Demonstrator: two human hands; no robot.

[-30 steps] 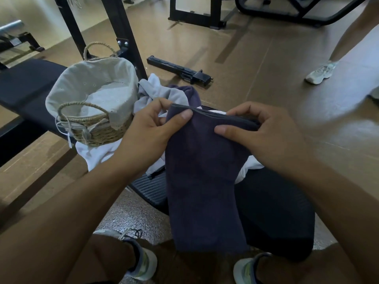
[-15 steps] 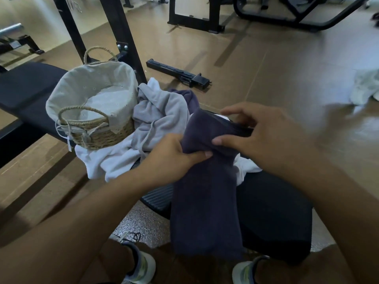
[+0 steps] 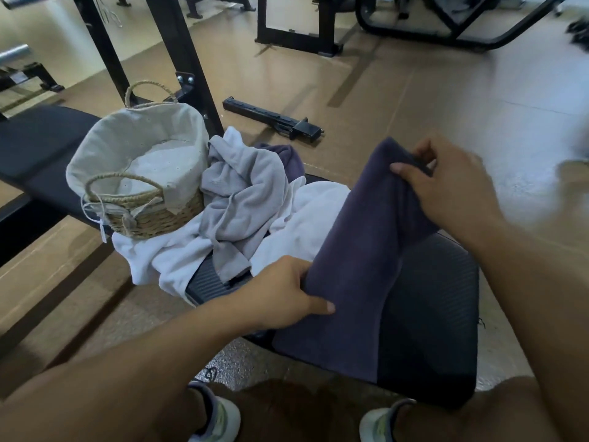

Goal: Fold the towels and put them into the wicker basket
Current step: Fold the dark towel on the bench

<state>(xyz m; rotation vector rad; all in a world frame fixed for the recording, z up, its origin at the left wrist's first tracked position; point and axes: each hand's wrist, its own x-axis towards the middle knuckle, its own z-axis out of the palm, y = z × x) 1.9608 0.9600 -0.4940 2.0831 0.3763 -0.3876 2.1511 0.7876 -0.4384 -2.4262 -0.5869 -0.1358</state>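
A dark purple towel (image 3: 357,250), folded into a long strip, slants over the black bench seat (image 3: 443,301). My right hand (image 3: 452,189) pinches its far upper end. My left hand (image 3: 283,291) grips its left edge about halfway down. The wicker basket (image 3: 149,218) with a pale cloth liner stands at the left on the bench, nothing visible inside. Beside it lie a crumpled grey towel (image 3: 239,193), a white towel (image 3: 306,218) and part of another purple towel (image 3: 287,157).
Black rack uprights (image 3: 181,59) rise right behind the basket. A loose black metal bar (image 3: 271,119) lies on the tan floor beyond the bench. More gym frames (image 3: 446,30) stand at the back. My knees and sneakers (image 3: 220,416) are below the seat.
My right hand carried the towel's top end right and farther away. My left hand slid down the edge toward me. The strip now lies slanted over the seat instead of hanging straight.
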